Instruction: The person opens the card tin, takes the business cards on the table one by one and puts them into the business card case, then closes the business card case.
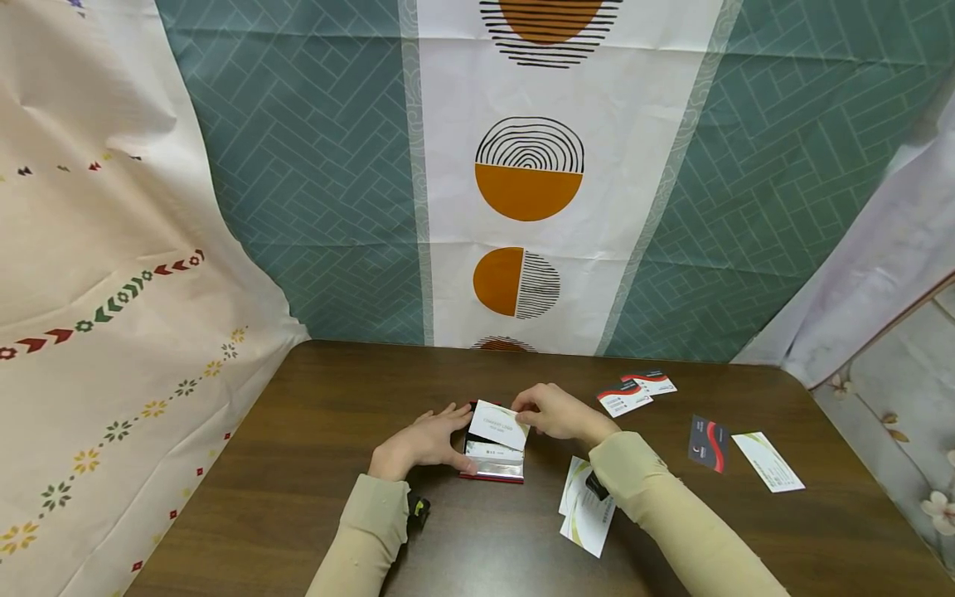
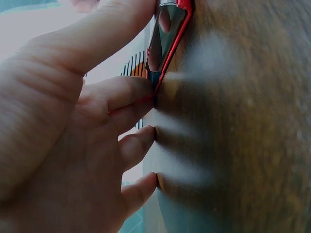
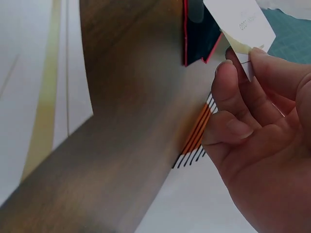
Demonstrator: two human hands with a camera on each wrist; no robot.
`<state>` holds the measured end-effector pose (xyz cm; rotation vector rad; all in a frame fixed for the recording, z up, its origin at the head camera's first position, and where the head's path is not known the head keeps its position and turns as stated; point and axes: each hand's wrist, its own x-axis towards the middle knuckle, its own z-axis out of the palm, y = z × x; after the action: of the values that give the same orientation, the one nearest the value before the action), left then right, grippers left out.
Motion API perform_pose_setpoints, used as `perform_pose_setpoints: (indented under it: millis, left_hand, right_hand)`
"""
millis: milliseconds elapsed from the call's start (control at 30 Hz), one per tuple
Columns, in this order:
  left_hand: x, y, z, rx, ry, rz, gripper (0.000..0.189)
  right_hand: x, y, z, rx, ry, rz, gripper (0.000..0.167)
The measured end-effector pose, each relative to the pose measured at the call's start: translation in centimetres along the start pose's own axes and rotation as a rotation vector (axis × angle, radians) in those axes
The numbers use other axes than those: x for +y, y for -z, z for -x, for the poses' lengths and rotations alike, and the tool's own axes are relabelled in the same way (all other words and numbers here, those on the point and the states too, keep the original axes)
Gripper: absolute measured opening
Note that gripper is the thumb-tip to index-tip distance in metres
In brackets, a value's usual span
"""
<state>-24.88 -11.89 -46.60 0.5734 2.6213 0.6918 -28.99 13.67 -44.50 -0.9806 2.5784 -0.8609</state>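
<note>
An open business card case [image 1: 492, 469] with red edges and a shiny metal inside lies on the table, a white card [image 1: 496, 452] in its near part. Across its left side spreads my left hand [image 1: 424, 441], thumb on the near part and index finger against the case; other fingertips touch the tabletop in the left wrist view. My right hand [image 1: 555, 411] pinches a white business card [image 1: 498, 424] by its right edge, between thumb and fingers. This card is tilted over the far part of the case, as the right wrist view [image 3: 240, 24] also shows.
White cards with green-gold curves [image 1: 589, 526] lie under my right forearm. Farther right are two red, black and white cards [image 1: 625, 400], a dark card with a red wave [image 1: 707, 444] and another white card [image 1: 768, 463]. Patterned cloth [image 1: 313, 166] hangs behind the brown table [image 1: 358, 377].
</note>
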Motion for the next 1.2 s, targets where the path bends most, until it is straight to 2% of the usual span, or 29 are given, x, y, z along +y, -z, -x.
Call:
perform_pose_setpoints:
  millis: [200, 567, 867, 1200]
  left_hand:
    - [0.1, 0.0, 0.0, 0.001, 0.008, 0.002, 0.098]
    - [0.0, 0.0, 0.0, -0.011, 0.001, -0.011, 0.094]
    - [0.0, 0.0, 0.1, -0.012, -0.006, -0.026, 0.094]
    - [0.0, 0.1, 0.2, -0.008, -0.013, -0.017, 0.093]
  right_hand:
    - [-0.1, -0.6, -0.3, -0.008, 0.000, 0.006, 0.009]
    - [-0.7, -2.0, -0.5, -0.011, 0.026, 0.125, 0.006]
    - [-1.0, -2.5, -0.4, -0.018, 0.043, 0.140, 0.005]
    - [-1.7, -2.8, -0.1, -0.017, 0.057, 0.222, 0.007]
